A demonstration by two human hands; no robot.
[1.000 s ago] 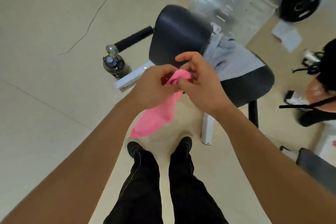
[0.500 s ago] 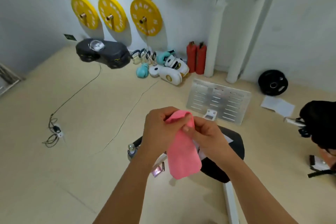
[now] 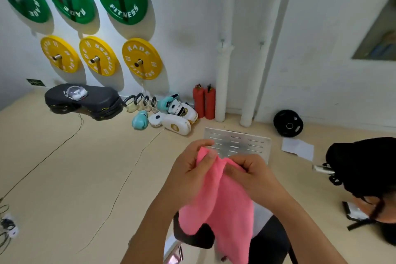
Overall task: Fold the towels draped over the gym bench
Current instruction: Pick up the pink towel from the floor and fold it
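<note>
The left hand (image 3: 190, 169) pinches the top edge of a pink towel (image 3: 222, 203) between thumb and curled fingers, and the right hand (image 3: 252, 176) grips the same edge just beside it, fingers curled round a bunch of cloth; both hands are closed on the towel, held up in front of the chest so that the rest of it hangs free and gravity pulls the cloth straight; the two grips sit close together, which I judge to mean the hands are feeling along the edge for the corners, a step that comes before any fold can be laid; the towel hangs down over the black padded bench (image 3: 195, 236) below, whether touching it I cannot tell; a strip of pale grey cloth (image 3: 260, 218) shows on the bench beside the pink one, probably another towel waiting its turn; beyond lie a slotted metal plate (image 3: 237, 143) on the floor, boxing gloves (image 3: 140, 121) and red extinguishers (image 3: 203, 100) against the wall, green and yellow weight plates (image 3: 141, 59) hung above; another person's dark hair (image 3: 364, 165) shows at the right edge.
</note>
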